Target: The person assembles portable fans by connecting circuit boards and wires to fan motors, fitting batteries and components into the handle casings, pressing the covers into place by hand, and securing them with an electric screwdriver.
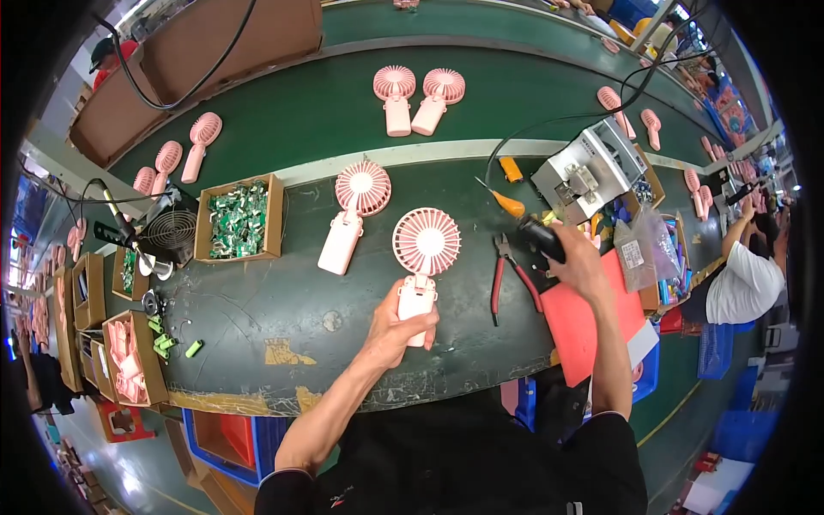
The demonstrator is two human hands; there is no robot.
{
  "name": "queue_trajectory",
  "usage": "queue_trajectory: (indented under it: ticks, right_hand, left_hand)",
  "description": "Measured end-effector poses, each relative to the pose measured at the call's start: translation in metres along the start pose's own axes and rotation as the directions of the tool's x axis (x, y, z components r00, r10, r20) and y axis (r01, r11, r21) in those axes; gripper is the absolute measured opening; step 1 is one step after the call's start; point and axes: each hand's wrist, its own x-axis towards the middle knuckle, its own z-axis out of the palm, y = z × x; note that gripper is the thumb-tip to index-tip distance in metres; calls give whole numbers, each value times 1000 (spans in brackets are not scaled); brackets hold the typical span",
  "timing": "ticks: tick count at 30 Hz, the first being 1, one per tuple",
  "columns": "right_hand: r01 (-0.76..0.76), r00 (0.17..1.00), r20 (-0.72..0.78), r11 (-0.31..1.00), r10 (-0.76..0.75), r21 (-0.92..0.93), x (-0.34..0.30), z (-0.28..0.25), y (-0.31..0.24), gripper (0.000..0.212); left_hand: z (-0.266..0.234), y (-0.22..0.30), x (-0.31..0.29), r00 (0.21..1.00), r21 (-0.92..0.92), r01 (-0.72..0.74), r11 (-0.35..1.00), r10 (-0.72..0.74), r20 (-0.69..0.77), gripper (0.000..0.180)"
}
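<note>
My left hand (396,330) is wrapped round the handle of a pink handheld fan (427,242), whose round grille points away from me. In my right hand (582,264) is a black cylindrical tool (541,238); its working end is hard to make out. Between the hands lie red-handled cutting pliers (501,279), jaws pointing away. A second pink fan (342,243) lies on the bench just left of the held one. Under my right wrist is a red sheet (571,330). An orange-handled screwdriver (508,203) lies beyond the pliers.
A cardboard box of green circuit boards (239,219) stands to the left, near a solder spool (156,267) and green battery cells (194,348). A grey metal device (588,176) stands at right. Beyond, more pink fans (396,101) lie on a green conveyor belt (300,112). A cable (498,154) hangs over the bench.
</note>
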Motion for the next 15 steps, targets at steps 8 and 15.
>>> queue_trajectory:
  ticks: [8,15]
  right_hand:
    - [304,852,-342,156,396,940,31,-69,1,40]
    - [476,858,-417,-156,301,866,76,-71,-2,55]
  left_hand:
    - [5,-3,8,999,30,-9,1000,11,-38,49]
    - [6,-3,6,991,66,-17,998,25,-129,45]
